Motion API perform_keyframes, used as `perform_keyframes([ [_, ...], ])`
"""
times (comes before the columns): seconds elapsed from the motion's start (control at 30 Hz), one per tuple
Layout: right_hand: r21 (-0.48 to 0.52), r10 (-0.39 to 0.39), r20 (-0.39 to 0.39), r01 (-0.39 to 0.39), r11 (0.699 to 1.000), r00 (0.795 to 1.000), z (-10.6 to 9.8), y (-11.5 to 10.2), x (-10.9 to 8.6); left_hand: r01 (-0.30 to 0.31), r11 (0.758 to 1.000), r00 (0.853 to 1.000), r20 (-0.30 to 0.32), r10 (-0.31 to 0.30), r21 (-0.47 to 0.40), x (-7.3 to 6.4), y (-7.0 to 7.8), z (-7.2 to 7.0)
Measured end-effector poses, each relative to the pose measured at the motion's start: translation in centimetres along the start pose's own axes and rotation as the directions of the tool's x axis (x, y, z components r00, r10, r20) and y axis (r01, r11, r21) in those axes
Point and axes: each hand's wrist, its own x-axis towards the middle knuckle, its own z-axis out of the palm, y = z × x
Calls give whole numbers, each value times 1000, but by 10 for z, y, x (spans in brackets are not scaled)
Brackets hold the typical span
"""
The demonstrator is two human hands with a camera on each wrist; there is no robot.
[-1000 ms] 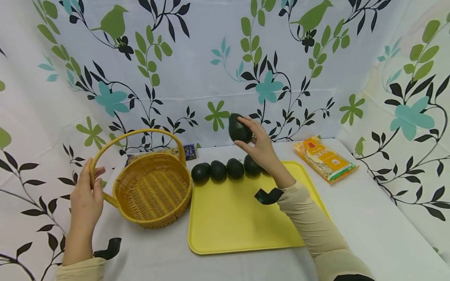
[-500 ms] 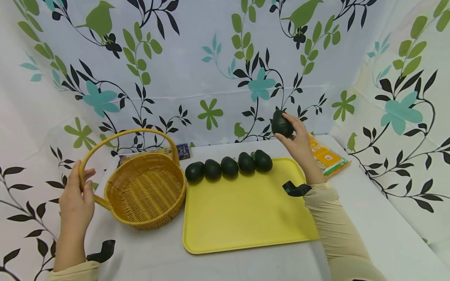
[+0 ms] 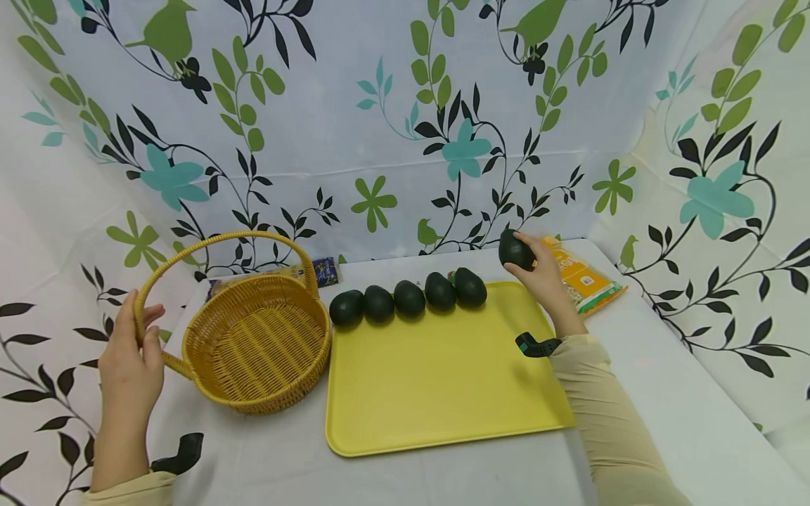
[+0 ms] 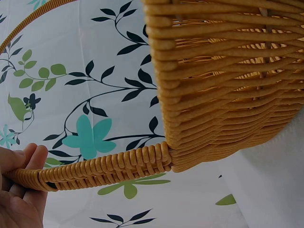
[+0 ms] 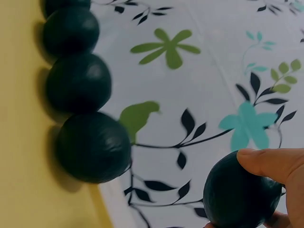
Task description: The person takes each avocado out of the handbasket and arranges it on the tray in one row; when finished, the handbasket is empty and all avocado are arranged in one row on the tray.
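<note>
My left hand (image 3: 131,372) grips the handle of a yellow-brown wicker basket (image 3: 266,351); the inside of the basket holds nothing. In the left wrist view the fingers (image 4: 35,161) curl round the wrapped handle (image 4: 104,166). Above the far right corner of a yellow tray (image 3: 443,386), my right hand (image 3: 544,277) pinches a dark green avocado (image 3: 515,249) between thumb and fingers. Several more avocados (image 3: 410,300) lie side by side in a row along the tray's back edge. The right wrist view shows the held avocado (image 5: 240,194) apart from the row's nearest avocado (image 5: 94,147).
An orange-and-clear food packet (image 3: 585,277) lies right of the tray, partly behind the right hand. Behind the basket lies a dark blue-ended packet (image 3: 325,272), mostly hidden. A leaf-and-bird patterned cloth (image 3: 304,140) hangs behind the white table (image 3: 253,457).
The right hand has carried the avocado rightward past the row, then lowered it toward the tray's far right corner. The left hand still holds the basket handle; the head view has shifted slightly.
</note>
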Motion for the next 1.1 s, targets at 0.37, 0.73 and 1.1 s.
perform_keyframes([
  [0.37, -99, 53, 87, -44, 994, 995, 15, 40, -4, 19, 1000, 1000, 6, -19, 4, 1, 0, 0],
  [0.73, -82, 25, 125, -15, 996, 992, 26, 50, -7, 40, 999, 999, 6, -40, 31, 1, 0, 1],
  [1.1, -106, -12, 123, 25, 994, 992, 33, 59, -6, 53, 999, 998, 25, -53, 6, 2, -1, 1],
])
